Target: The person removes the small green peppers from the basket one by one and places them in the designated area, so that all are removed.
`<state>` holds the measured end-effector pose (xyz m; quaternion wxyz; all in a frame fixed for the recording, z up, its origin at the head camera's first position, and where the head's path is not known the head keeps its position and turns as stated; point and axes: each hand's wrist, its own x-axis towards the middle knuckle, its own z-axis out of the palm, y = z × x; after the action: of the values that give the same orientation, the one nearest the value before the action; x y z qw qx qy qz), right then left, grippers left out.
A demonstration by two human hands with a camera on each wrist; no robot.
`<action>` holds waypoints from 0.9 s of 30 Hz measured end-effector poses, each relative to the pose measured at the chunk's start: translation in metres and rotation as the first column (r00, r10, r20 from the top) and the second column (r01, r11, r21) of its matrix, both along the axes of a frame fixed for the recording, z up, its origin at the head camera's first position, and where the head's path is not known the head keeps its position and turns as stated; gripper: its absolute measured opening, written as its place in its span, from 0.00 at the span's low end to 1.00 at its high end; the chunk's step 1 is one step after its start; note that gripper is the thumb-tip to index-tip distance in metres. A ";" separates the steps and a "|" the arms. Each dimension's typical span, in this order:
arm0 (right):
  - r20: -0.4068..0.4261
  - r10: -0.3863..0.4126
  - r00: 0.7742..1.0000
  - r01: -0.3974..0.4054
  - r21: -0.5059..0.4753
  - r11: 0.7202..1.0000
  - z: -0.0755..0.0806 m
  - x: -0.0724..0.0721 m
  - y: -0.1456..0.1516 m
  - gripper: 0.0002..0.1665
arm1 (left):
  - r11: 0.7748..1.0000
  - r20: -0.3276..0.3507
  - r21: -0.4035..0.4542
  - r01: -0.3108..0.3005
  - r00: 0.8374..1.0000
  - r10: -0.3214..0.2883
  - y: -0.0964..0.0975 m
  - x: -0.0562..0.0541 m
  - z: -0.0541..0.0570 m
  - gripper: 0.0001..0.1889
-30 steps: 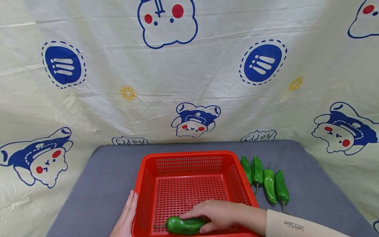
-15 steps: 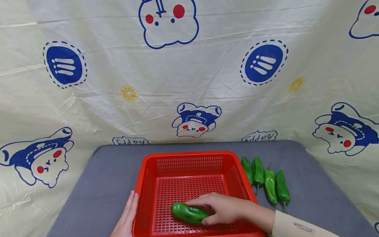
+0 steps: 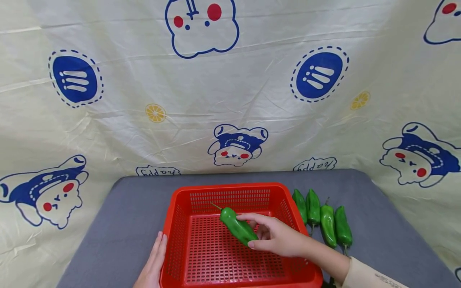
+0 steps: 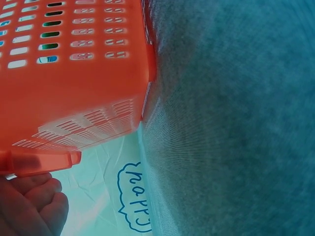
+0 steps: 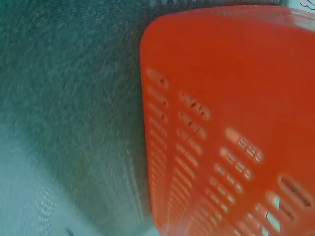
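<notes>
A green pepper (image 3: 238,227) is tilted over the red perforated basket (image 3: 230,187), its thin stem pointing to the back left. My right hand (image 3: 277,237) pinches it near the lower end between thumb and fingers. Along the basket's left rim lies my left hand (image 3: 155,260), its visible fingers straight and against the outer side. The left wrist view has this hand's fingers (image 4: 44,201) right under the rim, beside the basket wall (image 4: 74,98). In the right wrist view only the basket's outer wall (image 5: 236,73) and tablecloth show; the right hand is hidden there.
Several green peppers (image 3: 327,226) lie in a row on the grey tablecloth (image 3: 133,208), right of the basket. A pale printed sheet (image 3: 252,96) hangs behind the table and along its sides. The right forearm passes over the basket's right rim.
My right hand has carried the pepper from the near part of the basket toward its back, tilting it so the stem end points up and away. The left hand stays at the rim.
</notes>
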<state>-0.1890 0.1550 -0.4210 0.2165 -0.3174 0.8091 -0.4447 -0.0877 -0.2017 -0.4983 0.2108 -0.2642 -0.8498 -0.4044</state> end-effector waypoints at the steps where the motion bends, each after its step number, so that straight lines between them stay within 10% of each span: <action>1: -0.010 -0.007 1.000 0.007 -0.008 1.000 0.001 0.000 0.001 0.36 | 1.000 -0.004 0.001 0.002 1.000 -0.002 0.000 0.000 0.000 0.53; 27: -0.099 -0.288 0.952 0.266 -0.194 0.944 0.015 0.003 0.032 0.39 | 1.000 -0.016 0.011 0.006 1.000 -0.006 0.003 0.000 0.000 0.52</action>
<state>-0.1855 0.1866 -0.4058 0.0712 -0.2458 0.8146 -0.5205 -0.0878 -0.1988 -0.4982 0.2179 -0.2687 -0.8451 -0.4076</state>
